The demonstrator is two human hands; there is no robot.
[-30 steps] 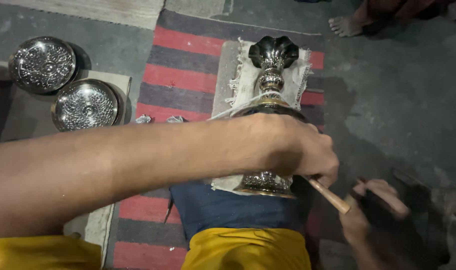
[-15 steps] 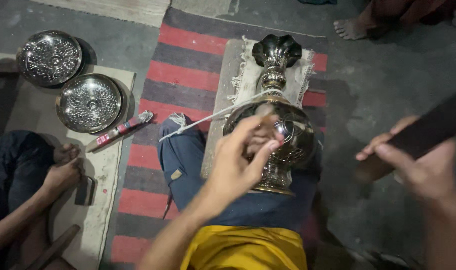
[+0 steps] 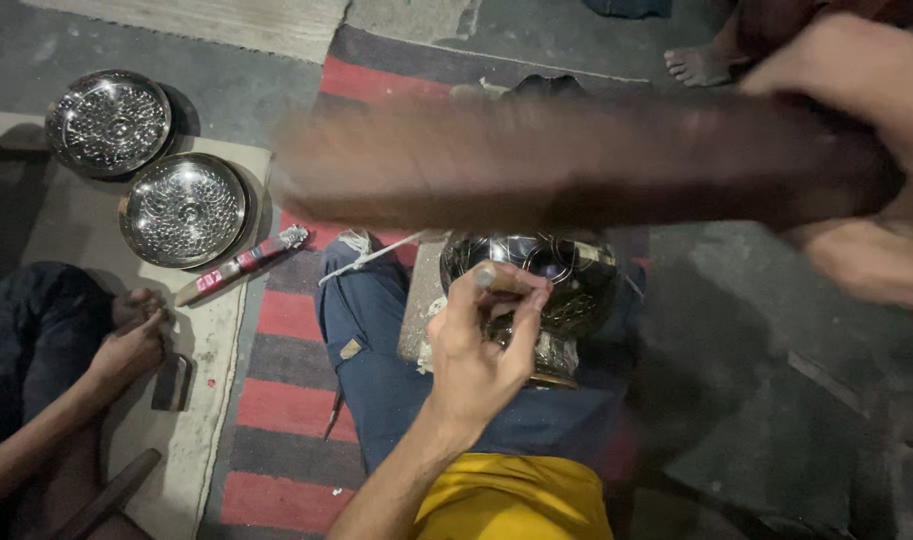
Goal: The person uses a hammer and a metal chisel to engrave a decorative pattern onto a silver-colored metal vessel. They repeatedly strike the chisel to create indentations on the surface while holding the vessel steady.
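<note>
Left hand [image 3: 481, 350]: fingers pinched on a short punch [image 3: 503, 282], tip set against the upper curve of the metal vase [image 3: 551, 290]. Vase lying across the lap, on blue trousers [image 3: 376, 340] above a striped rug [image 3: 296, 400].

Right hand [image 3: 856, 120]: clenched on a long wooden stick [image 3: 576, 165], raised across the upper frame and blurred by motion; no contact with punch or vase visible.

Nearby: two embossed round plates [image 3: 181, 208] on a pale mat [image 3: 211, 340] to the left, a wrapped stick-shaped tool [image 3: 241, 265] just beside them. Another person's hand [image 3: 126, 350] low on the left near a small dark block [image 3: 171, 383]; a bare foot [image 3: 698, 64] at the top.

Judged risks:
- Off-centre strike: stick glancing off the small punch head onto the left fingers, these lying just beside it
- Punch skidding on the rounded, polished surface, leaving a stray dent
- Vase rolling on the lap under impact, no clamp or rest visible
- Blur hiding the exact line of the stick; alignment impossible to tell
</note>
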